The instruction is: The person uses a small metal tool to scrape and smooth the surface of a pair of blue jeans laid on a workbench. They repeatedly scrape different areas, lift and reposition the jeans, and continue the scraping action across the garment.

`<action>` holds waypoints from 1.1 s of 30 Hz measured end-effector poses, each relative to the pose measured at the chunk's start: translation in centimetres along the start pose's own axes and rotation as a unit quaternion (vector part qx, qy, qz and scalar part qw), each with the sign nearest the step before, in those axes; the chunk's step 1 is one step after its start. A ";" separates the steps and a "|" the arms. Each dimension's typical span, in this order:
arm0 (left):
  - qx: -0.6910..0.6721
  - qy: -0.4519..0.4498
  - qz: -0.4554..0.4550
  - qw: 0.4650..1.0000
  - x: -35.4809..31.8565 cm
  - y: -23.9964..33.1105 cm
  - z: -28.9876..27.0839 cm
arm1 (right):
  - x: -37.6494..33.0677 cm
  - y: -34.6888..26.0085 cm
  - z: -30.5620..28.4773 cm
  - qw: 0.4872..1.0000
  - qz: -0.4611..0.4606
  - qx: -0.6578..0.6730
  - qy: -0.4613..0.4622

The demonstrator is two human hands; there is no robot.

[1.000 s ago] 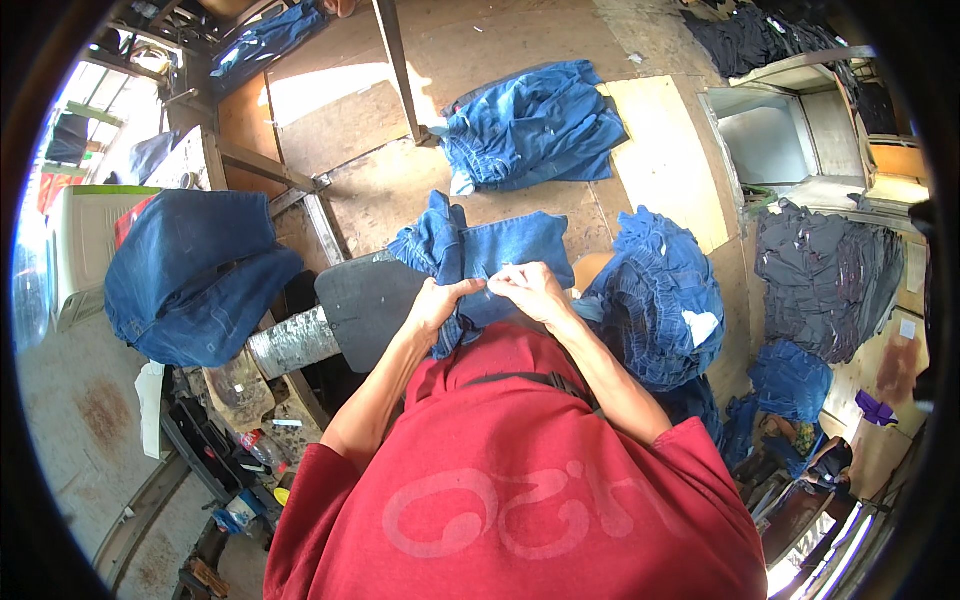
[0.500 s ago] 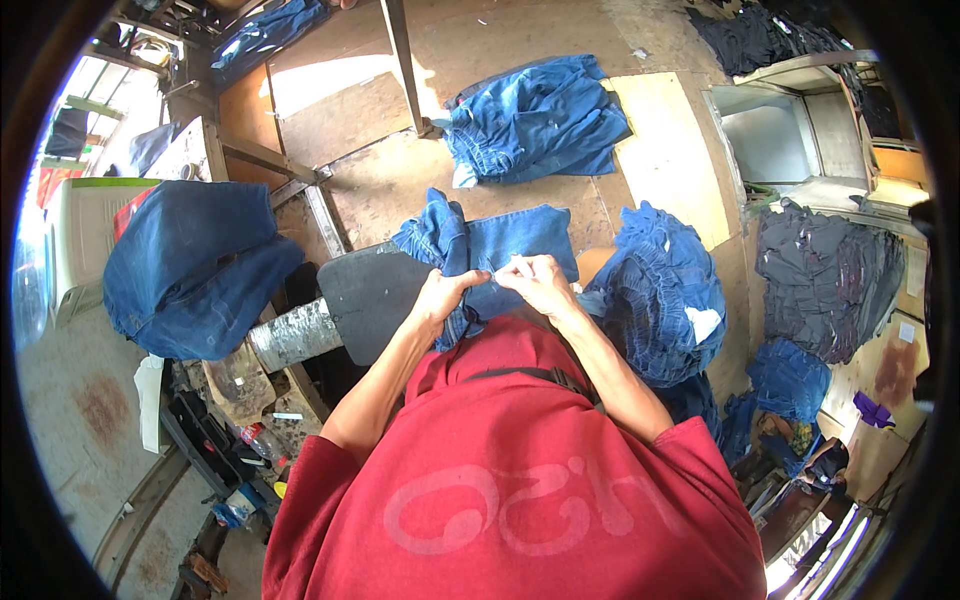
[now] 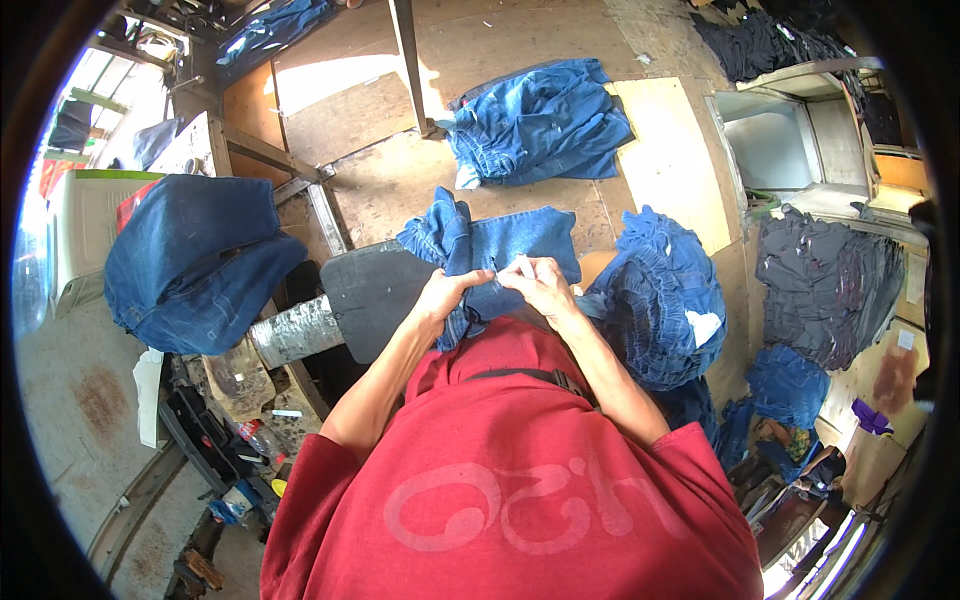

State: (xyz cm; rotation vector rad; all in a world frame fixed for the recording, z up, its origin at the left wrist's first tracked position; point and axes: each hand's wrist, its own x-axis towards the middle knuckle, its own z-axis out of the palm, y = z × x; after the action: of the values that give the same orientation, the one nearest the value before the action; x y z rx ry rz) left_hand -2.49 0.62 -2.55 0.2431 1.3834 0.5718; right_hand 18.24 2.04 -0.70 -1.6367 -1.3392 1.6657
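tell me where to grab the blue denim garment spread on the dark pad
Probably the near folded edge of the denim garment, from the person's side: left hand and right hand already pinch it there, while the far end lies flat on the dark pad.

I'm standing in a garment workshop, the denim kind: heaps of blue jeans (image 3: 545, 120) lie on the bare plywood floor (image 3: 380, 180), another ruffled blue heap (image 3: 665, 295) sits just to my right, and a stack of dark grey pieces (image 3: 825, 280) lies further right. A padded pressing arm (image 3: 375, 290) juts out in front of me (its stem wrapped in silver foil), and more folded denim (image 3: 195, 260) is draped on my left
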 end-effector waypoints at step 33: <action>0.066 0.018 0.017 0.998 0.8 -0.6 -0.5 | 0.5 -0.1 -0.2 0.997 0.066 -0.019 -0.032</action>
State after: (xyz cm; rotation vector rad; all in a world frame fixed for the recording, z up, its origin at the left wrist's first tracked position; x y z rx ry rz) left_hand -2.78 0.43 -3.62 0.3637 1.4566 0.5154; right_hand 18.35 2.57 -0.86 -1.7408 -1.3260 1.7931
